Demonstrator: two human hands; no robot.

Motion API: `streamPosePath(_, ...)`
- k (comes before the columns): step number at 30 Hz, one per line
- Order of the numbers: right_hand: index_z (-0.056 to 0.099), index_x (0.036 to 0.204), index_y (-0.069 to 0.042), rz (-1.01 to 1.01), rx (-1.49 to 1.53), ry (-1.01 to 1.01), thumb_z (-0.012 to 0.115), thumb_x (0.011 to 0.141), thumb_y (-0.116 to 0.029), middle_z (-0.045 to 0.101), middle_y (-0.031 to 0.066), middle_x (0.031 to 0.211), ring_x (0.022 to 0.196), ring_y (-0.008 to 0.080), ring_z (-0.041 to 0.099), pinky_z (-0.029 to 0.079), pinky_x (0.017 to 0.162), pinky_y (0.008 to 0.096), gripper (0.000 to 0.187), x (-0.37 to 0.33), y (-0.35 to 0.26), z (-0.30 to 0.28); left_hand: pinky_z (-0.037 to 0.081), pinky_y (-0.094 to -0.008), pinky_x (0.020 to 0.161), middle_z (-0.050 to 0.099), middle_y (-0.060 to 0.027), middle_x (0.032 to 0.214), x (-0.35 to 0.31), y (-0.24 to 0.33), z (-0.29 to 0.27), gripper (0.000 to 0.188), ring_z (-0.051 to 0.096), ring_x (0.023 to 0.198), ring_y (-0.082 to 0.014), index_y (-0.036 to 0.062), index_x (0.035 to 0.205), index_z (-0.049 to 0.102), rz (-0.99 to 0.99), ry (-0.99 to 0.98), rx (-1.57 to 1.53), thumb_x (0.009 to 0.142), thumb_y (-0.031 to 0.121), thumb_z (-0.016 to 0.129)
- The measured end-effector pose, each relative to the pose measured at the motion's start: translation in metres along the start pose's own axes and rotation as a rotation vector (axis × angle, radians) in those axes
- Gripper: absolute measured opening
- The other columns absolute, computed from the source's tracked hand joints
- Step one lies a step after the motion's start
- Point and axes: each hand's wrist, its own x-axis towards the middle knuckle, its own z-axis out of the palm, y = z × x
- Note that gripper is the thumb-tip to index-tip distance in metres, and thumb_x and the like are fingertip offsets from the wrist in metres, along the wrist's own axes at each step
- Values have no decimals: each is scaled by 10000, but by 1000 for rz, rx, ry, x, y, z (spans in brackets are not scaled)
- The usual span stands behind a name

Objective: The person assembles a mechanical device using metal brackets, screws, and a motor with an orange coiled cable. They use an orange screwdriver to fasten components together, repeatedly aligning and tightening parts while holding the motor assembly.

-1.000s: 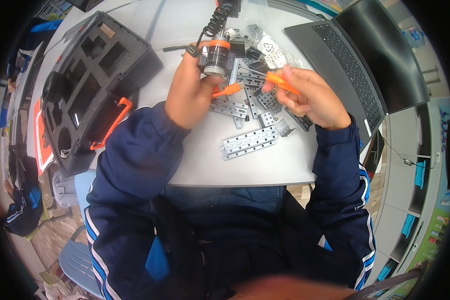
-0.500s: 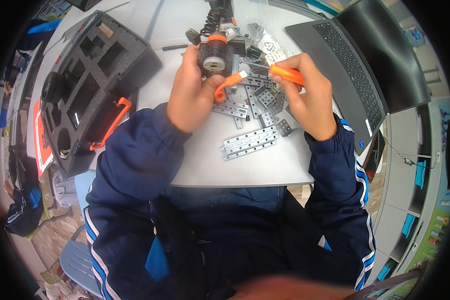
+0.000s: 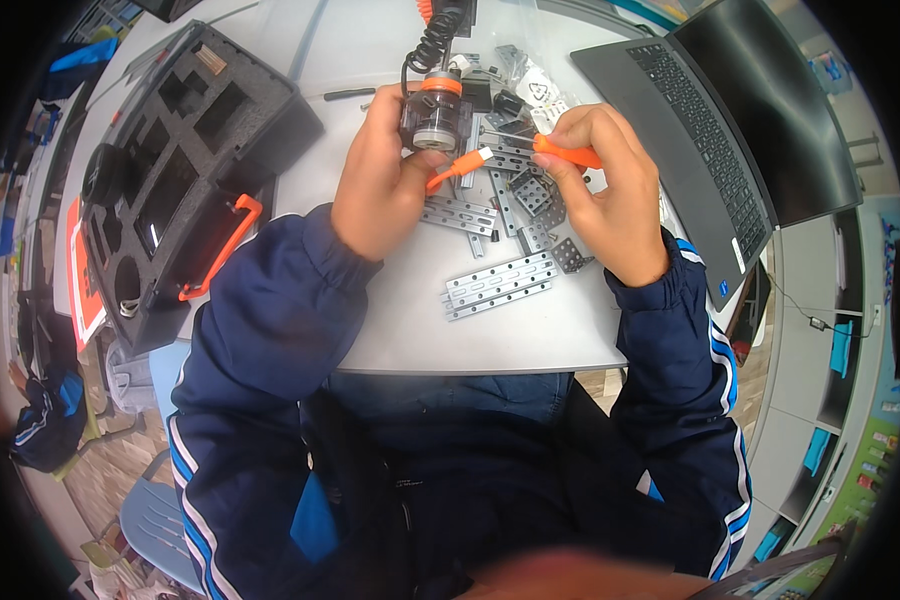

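Note:
My left hand (image 3: pixel 378 190) is closed around a black mechanical part (image 3: pixel 436 108) with an orange ring and a grey round end; a coiled black cable (image 3: pixel 432 45) rises behind it. Beside the left thumb, an orange cable end with a white plug (image 3: pixel 470 162) sticks out; where the cable runs is hidden. Pinched in my right hand (image 3: pixel 610 185) is a screwdriver (image 3: pixel 570 152) with an orange handle. Its thin metal shaft points left towards the black part, and I cannot tell whether the tip touches it. Perforated metal brackets (image 3: pixel 532 192) lie beneath and between the hands.
On the left lies an open black case (image 3: pixel 300 125) with foam cut-outs and an orange handle. An open laptop (image 3: pixel 660 130) stands at the right. Two perforated metal strips (image 3: pixel 500 284) rest near the table's front edge. A black rod-shaped tool (image 3: pixel 350 94) lies behind the left hand.
The black part has tilted in my left hand, so its round grey end now faces more downward. The screwdriver and right hand have shifted slightly left.

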Motion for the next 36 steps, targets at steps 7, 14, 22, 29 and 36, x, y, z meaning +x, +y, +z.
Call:
streamPosePath(7, 569, 908, 16, 53, -40, -139, 652, 834, -55, 556, 135, 899, 812, 294, 598, 484, 717, 339, 132, -3, 1, 0, 502, -278, 708, 574, -123, 1040, 2, -4, -1, 475, 585, 898, -175, -6, 1229, 417, 29, 11, 11, 790, -178, 476)
streamPosePath(14, 587, 919, 22, 64, -78, -110, 637, 847, -69, 555, 138, 932, 793, 305, 592, 484, 714, 343, 127, -4, 6, 1, 488, -213, 708, 567, -110, 1187, -1, -2, -2, 442, 566, 906, -98, 20, 1286, 366, 67, -81, 123, 881, -147, 421)
streamPosePath(22, 562, 863, 16, -46, -107, 4, 675, 807, -47, 571, 139, 960, 795, 318, 600, 486, 686, 342, 141, -1, 2, 7, 495, -214, 707, 569, -105, 1181, 1, -2, -2, 432, 570, 901, -100, 21, 1280, 367, 47, -48, 105, 883, -138, 427)
streamPosePath(29, 552, 891, 16, 106, -40, -113, 649, 820, -19, 564, 128, 928, 771, 305, 586, 472, 691, 346, 125, -6, -3, 0, 508, -287, 706, 580, -134, 1042, 0, 0, 0, 470, 599, 910, -192, -13, 1223, 419, 55, 1, 28, 786, -175, 480)
streamPosePath(36, 534, 921, 13, -121, -133, 6, 671, 813, -55, 561, 127, 863, 783, 308, 580, 468, 702, 349, 187, -1, 5, 3, 515, -285, 704, 577, -132, 1046, 1, -2, 0, 473, 602, 925, -192, -10, 1215, 429, 33, -3, 11, 780, -187, 475)
